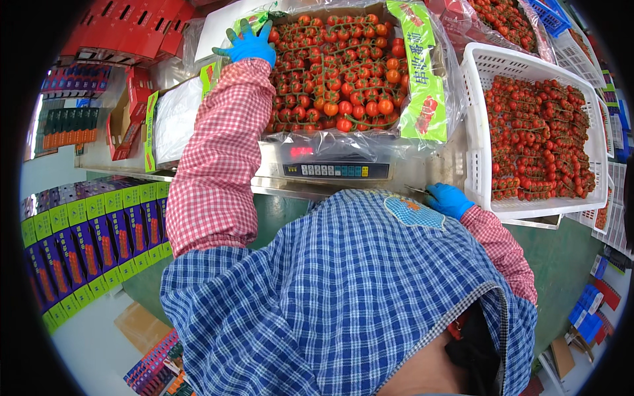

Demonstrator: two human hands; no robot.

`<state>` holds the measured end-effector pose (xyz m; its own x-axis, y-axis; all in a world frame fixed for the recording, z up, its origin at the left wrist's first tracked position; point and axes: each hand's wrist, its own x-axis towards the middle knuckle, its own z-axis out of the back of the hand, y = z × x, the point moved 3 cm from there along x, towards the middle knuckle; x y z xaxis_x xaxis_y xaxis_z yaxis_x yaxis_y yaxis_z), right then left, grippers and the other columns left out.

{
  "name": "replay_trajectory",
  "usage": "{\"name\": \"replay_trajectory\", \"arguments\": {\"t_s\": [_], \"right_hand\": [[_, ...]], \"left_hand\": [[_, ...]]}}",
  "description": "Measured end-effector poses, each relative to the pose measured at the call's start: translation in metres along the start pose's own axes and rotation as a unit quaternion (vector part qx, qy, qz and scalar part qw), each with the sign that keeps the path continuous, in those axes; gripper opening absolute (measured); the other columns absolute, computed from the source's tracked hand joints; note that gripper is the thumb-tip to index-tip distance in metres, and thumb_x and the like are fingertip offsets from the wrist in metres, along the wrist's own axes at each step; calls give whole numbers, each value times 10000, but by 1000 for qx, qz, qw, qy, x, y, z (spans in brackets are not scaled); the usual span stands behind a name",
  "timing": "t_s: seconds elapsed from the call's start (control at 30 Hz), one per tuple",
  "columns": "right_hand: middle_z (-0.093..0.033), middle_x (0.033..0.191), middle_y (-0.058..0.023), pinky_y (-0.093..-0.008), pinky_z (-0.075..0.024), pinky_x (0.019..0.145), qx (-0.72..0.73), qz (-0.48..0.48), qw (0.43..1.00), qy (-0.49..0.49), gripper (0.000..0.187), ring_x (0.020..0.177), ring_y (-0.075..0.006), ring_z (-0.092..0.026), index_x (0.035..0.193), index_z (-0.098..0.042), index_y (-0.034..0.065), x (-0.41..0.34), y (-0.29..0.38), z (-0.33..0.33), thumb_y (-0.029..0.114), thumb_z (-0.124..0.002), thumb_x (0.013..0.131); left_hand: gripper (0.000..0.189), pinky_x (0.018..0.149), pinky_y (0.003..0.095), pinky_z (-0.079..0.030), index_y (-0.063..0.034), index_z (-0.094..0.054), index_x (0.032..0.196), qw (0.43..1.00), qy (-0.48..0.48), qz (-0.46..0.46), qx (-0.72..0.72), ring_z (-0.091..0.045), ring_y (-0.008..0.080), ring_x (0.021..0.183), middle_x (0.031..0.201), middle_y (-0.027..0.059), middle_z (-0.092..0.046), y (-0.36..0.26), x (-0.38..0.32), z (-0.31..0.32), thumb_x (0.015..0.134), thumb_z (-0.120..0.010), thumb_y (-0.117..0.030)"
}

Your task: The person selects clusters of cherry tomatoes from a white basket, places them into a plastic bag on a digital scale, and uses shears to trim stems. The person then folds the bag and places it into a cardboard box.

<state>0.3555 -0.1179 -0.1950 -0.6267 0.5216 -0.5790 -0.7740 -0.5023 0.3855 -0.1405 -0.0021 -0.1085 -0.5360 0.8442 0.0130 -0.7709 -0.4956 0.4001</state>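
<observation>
My left hand [249, 45], in a blue glove, lies spread at the left edge of an open cardboard box [423, 74] lined with clear plastic film [453, 104]. Its fingers are apart and hold nothing. Rows of red cherry tomatoes on the vine [337, 74] fill the box. Beneath it is a weighing scale [337, 170] with a lit red display and a keypad. By the table's front edge, my right hand [448, 199], also gloved in blue, is closed around a slim metal tool [417, 189]. Only the tool's tip shows, so its kind is unclear.
A white plastic crate [476, 163] of vine tomatoes [542, 138] stands at right. To the left sit a flat box [151, 133] with white lining and red cartons [131, 29]. Purple-and-green cartons [104, 232] line the lower left. The metal table edge [287, 189] runs before me.
</observation>
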Motion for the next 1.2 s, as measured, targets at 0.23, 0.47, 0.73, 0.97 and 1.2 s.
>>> {"name": "replay_trajectory", "arguments": {"t_s": [0.23, 0.47, 0.73, 0.97, 1.2], "right_hand": [[-581, 928, -195, -432, -461, 744, 35, 126, 991, 4, 346, 844, -350, -568, 1134, -517, 47, -11, 57, 61, 261, -473, 866], [-578, 1016, -133, -392, -456, 789, -8, 223, 975, -12, 326, 917, -295, -559, 1161, -508, 78, 1, 107, 111, 227, -474, 873], [-613, 915, -136, -323, -486, 707, 106, 290, 936, -168, 261, 814, -271, -609, 1087, -583, 58, -22, 102, 169, 49, -538, 831], [-631, 989, -94, -260, -471, 795, 78, 287, 901, -314, 267, 932, -164, -600, 1095, -597, 28, 5, 102, 239, -30, -525, 845], [-593, 1118, -64, -287, -438, 877, 52, 281, 895, -342, 278, 1027, -167, -561, 1140, -572, 75, 59, 118, 293, 81, -538, 865]], "left_hand": [[728, 957, 690, -178, -325, -253, 1368, 985, -121, 15, -120, -179, 371, 1323, 1481, 41, -101, 3, 2, 6, 757, -522, -618], [650, 940, 712, -168, -366, -238, 1373, 978, 27, 44, -201, -167, 417, 1316, 1489, 85, -36, -4, 6, 19, 806, -496, -183], [808, 1049, 511, -198, -202, -147, 1420, 971, -127, -22, -203, -138, 407, 1327, 1447, 209, -143, 68, -13, 32, 749, -564, -375], [865, 1071, 494, -136, -222, -96, 1428, 990, -50, -53, -121, -102, 399, 1340, 1452, 221, -110, 51, -32, 45, 722, -564, -395], [892, 1019, 617, -138, -275, -132, 1420, 975, 77, -111, -176, -106, 389, 1342, 1475, 148, -99, 21, -45, 49, 663, -600, -346]]}}
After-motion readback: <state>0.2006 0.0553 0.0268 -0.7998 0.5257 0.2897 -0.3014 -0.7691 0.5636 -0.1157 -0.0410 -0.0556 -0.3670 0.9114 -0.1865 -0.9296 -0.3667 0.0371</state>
